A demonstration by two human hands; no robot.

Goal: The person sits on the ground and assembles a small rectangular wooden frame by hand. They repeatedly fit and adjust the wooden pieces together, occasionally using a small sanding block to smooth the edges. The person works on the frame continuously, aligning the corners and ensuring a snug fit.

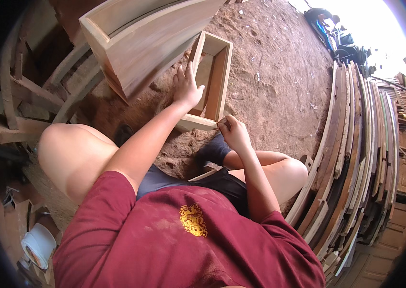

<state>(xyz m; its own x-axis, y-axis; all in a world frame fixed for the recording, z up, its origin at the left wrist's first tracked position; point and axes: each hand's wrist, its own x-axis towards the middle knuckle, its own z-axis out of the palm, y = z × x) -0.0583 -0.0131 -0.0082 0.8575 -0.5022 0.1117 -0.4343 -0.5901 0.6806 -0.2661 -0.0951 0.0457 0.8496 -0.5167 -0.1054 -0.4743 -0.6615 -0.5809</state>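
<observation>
At the lower left of the frame a white plastic container [37, 245] sits among wood scraps, and bent timber offcuts [25, 91] fill the upper left. Just right of them, at the top, a large wooden box [140, 43] lies tilted on the dirt floor [279, 81].

The left hand [186, 87] lies flat on the left side rail of a small open wooden frame [211, 81], fingers spread and extended, pressing rather than grasping. The frame rests on the floor in the upper middle of the picture, its long axis running from the near end by the person's knees up and away toward the top of the frame.

The right hand [234, 132] is at the frame's near right corner, just below and right of the left hand. Its fingers are curled in a pinch against the end rail; whether something small is held between them I cannot tell. The right hand is nearer to that near end rail, while the left steadies the frame further up its length.

Along the right side, a stack of long curved boards [356, 158] stands on edge.
</observation>
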